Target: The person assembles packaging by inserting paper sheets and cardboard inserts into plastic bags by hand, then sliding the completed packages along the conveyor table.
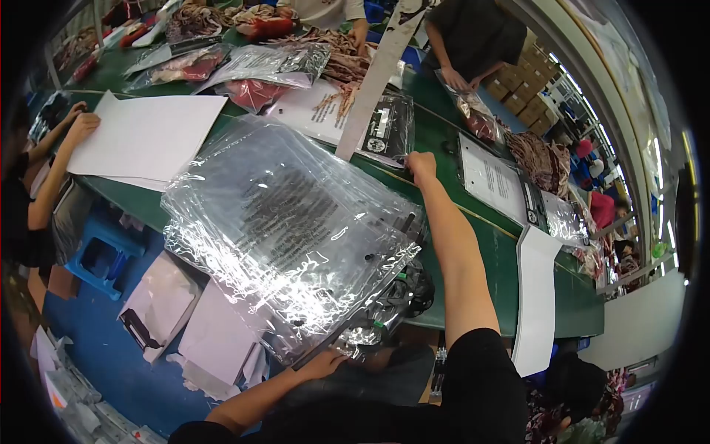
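A large stack of clear plastic bags (288,214) with dark printed text lies fanned before me, overhanging the table's near edge. My left hand (323,365) is closed at the stack's lower edge, its fingertips partly hidden. My right arm is stretched forward across the table. At its end, my right hand (421,166) is closed in a pinch at the corner of a clear plastic bag with a black printed panel (388,127). White sheets with printed text (310,111) show beside that panel. Crumpled clear and black plastic (399,296) hangs under the stack's right side.
White sheets (151,133) lie left under another person's hands (83,126). Bagged garments (259,70) are piled at the back. A metal post (377,81) rises from the green table (473,259). A blue stool (103,251) and cartons (163,303) stand on the floor.
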